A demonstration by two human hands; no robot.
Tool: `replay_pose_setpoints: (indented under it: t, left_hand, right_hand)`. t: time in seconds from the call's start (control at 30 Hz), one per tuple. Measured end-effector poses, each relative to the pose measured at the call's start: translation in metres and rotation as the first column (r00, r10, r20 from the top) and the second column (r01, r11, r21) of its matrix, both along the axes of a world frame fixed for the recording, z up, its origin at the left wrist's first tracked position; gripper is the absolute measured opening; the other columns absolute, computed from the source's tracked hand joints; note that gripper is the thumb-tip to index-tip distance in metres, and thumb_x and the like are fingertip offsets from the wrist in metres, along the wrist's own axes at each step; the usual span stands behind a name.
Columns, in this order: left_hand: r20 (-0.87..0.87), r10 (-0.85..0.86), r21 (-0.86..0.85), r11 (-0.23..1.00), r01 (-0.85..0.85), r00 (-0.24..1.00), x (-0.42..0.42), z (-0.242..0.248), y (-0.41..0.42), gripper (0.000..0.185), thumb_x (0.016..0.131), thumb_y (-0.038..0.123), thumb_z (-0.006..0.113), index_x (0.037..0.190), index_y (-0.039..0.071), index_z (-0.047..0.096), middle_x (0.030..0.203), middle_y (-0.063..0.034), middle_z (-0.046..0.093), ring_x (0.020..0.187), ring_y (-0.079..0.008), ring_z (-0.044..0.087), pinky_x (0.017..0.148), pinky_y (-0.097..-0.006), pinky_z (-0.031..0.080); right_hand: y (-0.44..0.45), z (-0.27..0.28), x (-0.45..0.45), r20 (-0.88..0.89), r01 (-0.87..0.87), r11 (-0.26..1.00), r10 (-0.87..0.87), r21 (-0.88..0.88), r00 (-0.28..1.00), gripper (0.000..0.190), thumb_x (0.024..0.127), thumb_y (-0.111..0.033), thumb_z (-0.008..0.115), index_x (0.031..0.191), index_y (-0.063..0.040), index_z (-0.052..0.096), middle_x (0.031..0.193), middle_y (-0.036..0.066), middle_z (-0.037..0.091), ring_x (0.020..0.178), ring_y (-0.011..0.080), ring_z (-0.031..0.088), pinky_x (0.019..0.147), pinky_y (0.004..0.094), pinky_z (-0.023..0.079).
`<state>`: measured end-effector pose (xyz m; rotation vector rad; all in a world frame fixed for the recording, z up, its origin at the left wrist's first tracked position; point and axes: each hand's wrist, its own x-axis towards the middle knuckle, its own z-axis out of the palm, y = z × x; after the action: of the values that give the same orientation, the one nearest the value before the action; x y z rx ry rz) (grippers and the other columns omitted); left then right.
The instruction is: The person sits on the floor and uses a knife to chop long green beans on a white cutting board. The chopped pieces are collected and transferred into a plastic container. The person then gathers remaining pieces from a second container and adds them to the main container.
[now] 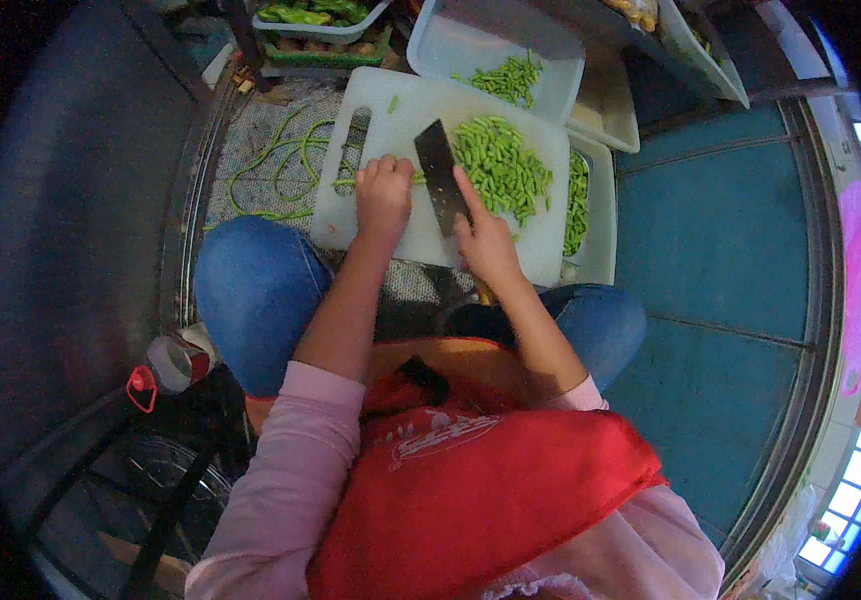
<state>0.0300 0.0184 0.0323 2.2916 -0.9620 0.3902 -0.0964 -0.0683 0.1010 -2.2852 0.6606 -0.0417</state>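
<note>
My left hand [385,193] is closed over long green beans [343,182] lying across the left of a white plastic cutting board [438,90]. Their short ends stick out towards the blade. Gripped in my right hand [484,234] is a cleaver [439,172], its dark blade upright between my left hand and a heap of cut green bean pieces [504,169]. My right index finger lies along the blade. One loose piece [393,104] sits near the board's top left. Uncut long beans [277,165] trail in loops left of the board.
Behind the board stands a pale plastic tub [550,71] with cut pieces inside. Another white container [601,202] with cut beans adjoins the board's right side. At the back left, a tray of green peppers [314,13] rests above a green crate [325,54]. A plastic bottle [175,363] is beside my left knee.
</note>
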Motion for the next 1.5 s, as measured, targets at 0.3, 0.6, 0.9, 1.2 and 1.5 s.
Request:
replay_pose_setpoints:
  t: [0.3,0.6,0.9,1.2,1.5]
  left_hand:
    - [-0.166,0.071,0.226,0.974,-0.032,0.983,0.009,0.015,0.016,0.017,0.069,0.02,0.065,0.085,0.015,0.059,0.087,-0.0038,0.055,0.089,-0.023,0.05,0.078,-0.0399,0.034]
    - [-0.04,0.083,0.097,0.992,-0.079,0.996,0.004,0.01,0.015,0.011,0.074,0.019,0.057,0.084,0.014,0.06,0.085,-0.0051,0.055,0.086,-0.0234,0.051,0.075,-0.0414,0.037]
    - [-0.134,0.05,0.277,0.961,-0.011,0.99,0.012,0.002,0.015,0.013,0.075,0.02,0.055,0.085,0.012,0.057,0.083,-0.0084,0.055,0.082,-0.0274,0.053,0.067,-0.0437,0.042]
    - [-0.055,0.103,0.24,0.967,-0.087,0.993,0.011,0.017,0.029,0.014,0.068,0.006,0.056,0.082,0.008,0.055,0.083,-0.0104,0.053,0.081,-0.028,0.054,0.066,-0.0398,0.044]
    - [-0.049,0.094,-0.01,0.996,-0.094,0.994,0.01,0.023,0.016,0.009,0.07,0.006,0.054,0.079,0.008,0.053,0.081,-0.0102,0.053,0.078,-0.0292,0.054,0.067,-0.0386,0.045]
  right_hand:
    - [0.009,0.024,-0.017,-0.073,-0.031,0.988,0.02,-0.154,0.997,0.061,0.081,-0.011,0.05,0.132,-0.035,0.027,0.059,0.02,0.053,0.057,0.0373,0.056,0.056,0.0436,0.043]
    - [0.006,-0.002,-0.006,-0.012,0.071,0.996,-0.071,-0.057,0.997,0.062,0.081,-0.009,0.048,0.133,-0.034,0.026,0.059,0.02,0.053,0.055,0.0358,0.055,0.054,0.0427,0.043]
    - [0.018,0.009,-0.017,-0.132,-0.074,0.978,0.049,-0.193,0.99,0.066,0.08,-0.014,0.047,0.134,-0.036,0.018,0.058,0.021,0.054,0.056,0.0401,0.054,0.055,0.0483,0.043]
    - [0.009,0.006,-0.029,-0.038,-0.01,0.991,0.005,-0.133,0.999,0.063,0.08,-0.015,0.049,0.133,-0.037,0.023,0.057,0.02,0.054,0.055,0.0397,0.055,0.055,0.0485,0.044]
    - [0.019,0.017,-0.017,-0.198,-0.099,0.96,0.047,-0.263,0.979,0.068,0.08,-0.016,0.049,0.134,-0.038,0.014,0.058,0.019,0.056,0.056,0.0391,0.056,0.055,0.0502,0.044]
